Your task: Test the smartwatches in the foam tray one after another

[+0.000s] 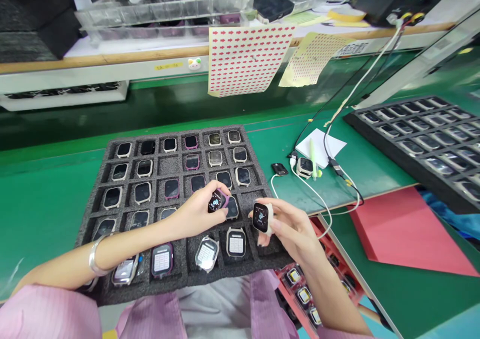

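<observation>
Between the fingers of my left hand (204,204) is a purple smartwatch (216,201), its screen lit, just above the foam tray (174,161). My right hand (288,224) grips a cream smartwatch (261,217) by its edges, also with a lit screen turned toward me, over the tray's right side. Rows of watch bodies in cream, purple and black fill most of the tray's square pockets. Near the front edge lie a cream watch with a white label (236,242) and a tilted watch (207,254). My left forearm hides part of the lower left pockets.
Right of the tray are a watch (305,166) with cables, a small black module (279,169), white paper (332,149) and a green pen (312,151). Another filled foam tray (393,164) stands farther right. Below it are a red panel (408,234) and a red bin of watches (294,304).
</observation>
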The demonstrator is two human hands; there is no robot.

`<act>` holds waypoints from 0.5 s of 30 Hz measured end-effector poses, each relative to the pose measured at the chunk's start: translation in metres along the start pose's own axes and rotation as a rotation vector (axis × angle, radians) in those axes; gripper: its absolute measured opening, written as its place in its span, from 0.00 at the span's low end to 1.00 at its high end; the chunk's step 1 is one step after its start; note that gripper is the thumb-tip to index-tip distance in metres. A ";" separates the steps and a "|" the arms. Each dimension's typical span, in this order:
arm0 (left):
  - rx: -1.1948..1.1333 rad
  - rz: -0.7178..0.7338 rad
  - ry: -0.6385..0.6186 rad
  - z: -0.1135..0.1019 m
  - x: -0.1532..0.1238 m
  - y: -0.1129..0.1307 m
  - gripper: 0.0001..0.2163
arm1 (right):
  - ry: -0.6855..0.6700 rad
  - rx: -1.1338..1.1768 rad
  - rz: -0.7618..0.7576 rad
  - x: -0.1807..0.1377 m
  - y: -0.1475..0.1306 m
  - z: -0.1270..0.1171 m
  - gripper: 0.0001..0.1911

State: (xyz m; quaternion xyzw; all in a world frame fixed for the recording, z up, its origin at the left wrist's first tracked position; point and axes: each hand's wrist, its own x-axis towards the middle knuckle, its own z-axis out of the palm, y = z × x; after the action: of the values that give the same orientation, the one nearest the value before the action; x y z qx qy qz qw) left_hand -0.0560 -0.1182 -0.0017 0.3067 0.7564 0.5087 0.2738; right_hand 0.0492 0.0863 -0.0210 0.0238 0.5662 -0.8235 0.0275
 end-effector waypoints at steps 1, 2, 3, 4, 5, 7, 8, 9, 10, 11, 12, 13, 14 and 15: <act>0.004 0.003 0.001 0.000 0.000 0.000 0.11 | -0.003 0.000 -0.007 0.000 0.000 -0.001 0.17; 0.008 0.006 0.000 0.000 0.000 0.000 0.11 | -0.006 -0.001 -0.014 0.000 0.000 -0.001 0.17; 0.008 0.013 0.002 0.000 0.000 0.000 0.11 | -0.006 -0.004 -0.019 0.000 0.000 -0.001 0.17; 0.003 0.021 0.005 0.000 -0.001 0.000 0.12 | -0.002 -0.010 -0.021 0.000 0.000 -0.001 0.17; -0.003 0.031 0.007 0.000 -0.001 0.000 0.12 | 0.002 -0.018 -0.018 -0.001 0.000 -0.001 0.17; -0.002 0.047 0.010 -0.001 -0.003 0.001 0.12 | 0.007 -0.027 -0.003 -0.002 0.000 0.000 0.18; 0.005 0.052 0.012 -0.001 -0.003 0.001 0.12 | 0.008 -0.028 0.006 -0.002 -0.001 0.000 0.18; 0.012 0.053 0.014 -0.001 -0.003 0.001 0.12 | 0.011 -0.028 0.017 -0.003 -0.001 0.001 0.18; 0.009 0.047 0.018 0.000 -0.003 0.001 0.12 | 0.015 -0.026 0.027 -0.003 -0.002 0.002 0.18; -0.008 0.034 0.020 0.000 -0.003 0.000 0.12 | 0.023 -0.024 0.037 -0.003 -0.003 0.003 0.18; -0.040 0.014 0.019 0.000 -0.003 0.000 0.13 | 0.033 -0.022 0.050 -0.003 -0.003 0.003 0.18; -0.087 -0.014 0.011 0.001 -0.002 -0.001 0.14 | 0.039 -0.016 0.062 -0.003 -0.004 0.004 0.19; -0.154 -0.050 -0.004 0.002 -0.001 -0.001 0.16 | 0.029 -0.005 0.077 -0.003 -0.005 0.004 0.20; -0.239 -0.087 -0.024 0.003 0.000 -0.001 0.18 | 0.009 0.011 0.090 -0.002 -0.005 0.004 0.21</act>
State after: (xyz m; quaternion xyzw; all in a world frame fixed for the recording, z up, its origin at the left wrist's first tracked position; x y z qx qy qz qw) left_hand -0.0543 -0.1169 -0.0033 0.2447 0.6999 0.5790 0.3392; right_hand 0.0512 0.0844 -0.0146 0.0531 0.5600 -0.8244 0.0618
